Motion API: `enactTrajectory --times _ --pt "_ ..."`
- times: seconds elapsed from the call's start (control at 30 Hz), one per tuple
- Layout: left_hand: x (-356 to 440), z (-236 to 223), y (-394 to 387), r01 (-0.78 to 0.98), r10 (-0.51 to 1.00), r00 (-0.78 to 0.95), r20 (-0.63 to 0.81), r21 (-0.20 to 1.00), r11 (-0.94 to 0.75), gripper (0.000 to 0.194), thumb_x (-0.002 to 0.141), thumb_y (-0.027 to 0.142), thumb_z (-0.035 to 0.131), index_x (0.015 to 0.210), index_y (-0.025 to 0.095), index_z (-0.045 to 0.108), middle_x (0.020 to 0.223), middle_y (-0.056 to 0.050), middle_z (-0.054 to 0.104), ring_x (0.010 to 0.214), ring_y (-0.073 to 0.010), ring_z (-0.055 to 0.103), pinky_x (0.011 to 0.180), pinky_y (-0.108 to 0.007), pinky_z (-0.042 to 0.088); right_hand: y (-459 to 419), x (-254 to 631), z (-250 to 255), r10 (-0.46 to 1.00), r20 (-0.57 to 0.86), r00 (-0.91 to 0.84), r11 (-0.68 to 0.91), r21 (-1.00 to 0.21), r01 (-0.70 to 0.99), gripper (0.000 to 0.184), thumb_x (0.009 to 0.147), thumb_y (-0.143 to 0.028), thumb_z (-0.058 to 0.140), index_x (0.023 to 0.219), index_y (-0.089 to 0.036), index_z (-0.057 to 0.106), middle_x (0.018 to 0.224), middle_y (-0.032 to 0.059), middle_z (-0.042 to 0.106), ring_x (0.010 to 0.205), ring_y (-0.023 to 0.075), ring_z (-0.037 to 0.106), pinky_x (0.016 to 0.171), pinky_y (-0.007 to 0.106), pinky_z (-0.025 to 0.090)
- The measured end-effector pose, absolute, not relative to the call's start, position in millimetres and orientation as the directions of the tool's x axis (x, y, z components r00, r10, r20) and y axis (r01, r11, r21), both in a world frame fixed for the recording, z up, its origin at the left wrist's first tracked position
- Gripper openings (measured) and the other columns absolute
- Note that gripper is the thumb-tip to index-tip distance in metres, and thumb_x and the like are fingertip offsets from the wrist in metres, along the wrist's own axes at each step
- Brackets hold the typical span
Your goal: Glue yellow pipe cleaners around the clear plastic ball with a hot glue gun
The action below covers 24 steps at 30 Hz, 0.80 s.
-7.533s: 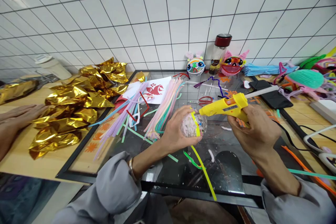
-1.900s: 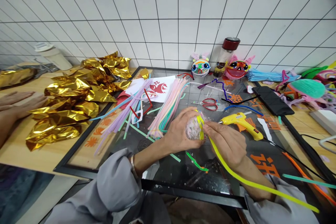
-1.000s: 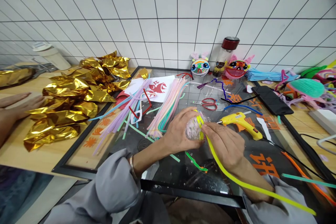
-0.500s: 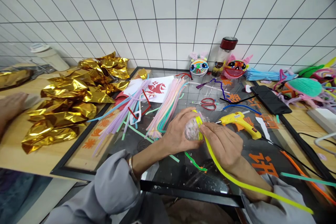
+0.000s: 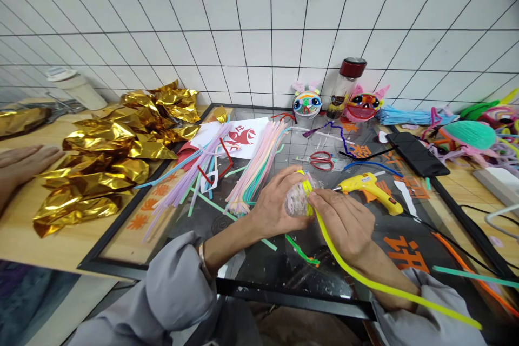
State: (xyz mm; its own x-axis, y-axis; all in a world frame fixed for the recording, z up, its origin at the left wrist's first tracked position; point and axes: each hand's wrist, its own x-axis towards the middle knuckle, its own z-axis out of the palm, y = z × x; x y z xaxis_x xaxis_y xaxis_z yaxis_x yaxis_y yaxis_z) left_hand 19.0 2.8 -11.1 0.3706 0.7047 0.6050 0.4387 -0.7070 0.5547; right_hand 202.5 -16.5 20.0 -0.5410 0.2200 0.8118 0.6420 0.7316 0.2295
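Note:
My left hand (image 5: 276,197) is wrapped round a clear, rounded plastic piece (image 5: 295,203) with pale, fuzzy material showing through it. Pinched in my right hand (image 5: 344,221) is a yellow pipe cleaner (image 5: 367,280), pressed against the side of that piece, where a yellow band of it shows. Its long free end curves down over my right forearm. Just past my right hand lies a yellow hot glue gun (image 5: 371,189), nozzle toward the piece. Below my hands lies a short green pipe cleaner (image 5: 302,251). My fingers hide part of the clear piece.
Bundles of pastel pipe cleaners (image 5: 259,165) and red-handled scissors (image 5: 321,160) lie ahead. Gold foil (image 5: 101,173) covers the left, beside another person's hand (image 5: 26,165). Behind stand a glass bottle (image 5: 340,89) and decorated animal heads (image 5: 307,104); a phone (image 5: 419,152) lies right.
At the far left, the other person's hand has shifted and now lies flatter by the gold foil. My own hands, the clear piece and the yellow pipe cleaner stay almost still.

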Motion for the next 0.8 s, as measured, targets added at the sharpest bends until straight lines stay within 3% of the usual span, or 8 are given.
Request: enactTrajectory --times 0.8 --pt "18.3 -10.1 5.1 0.423 0.710 0.376 0.596 0.571 -0.704 0.070 0.066 0.033 0.082 0.127 0.019 0.050 0.138 -0.019 0.053 0.130 -0.0325 0.054 0.108 -0.050 0.047 -14.5 202.8 18.2 0.219 0.808 -0.547 0.738 0.230 0.635 0.022 0.090 -0.008 0.049 0.106 -0.009 0.063 0.091 0.0152 0.076 0.085 0.0208 0.072 0.076 0.032 0.055"
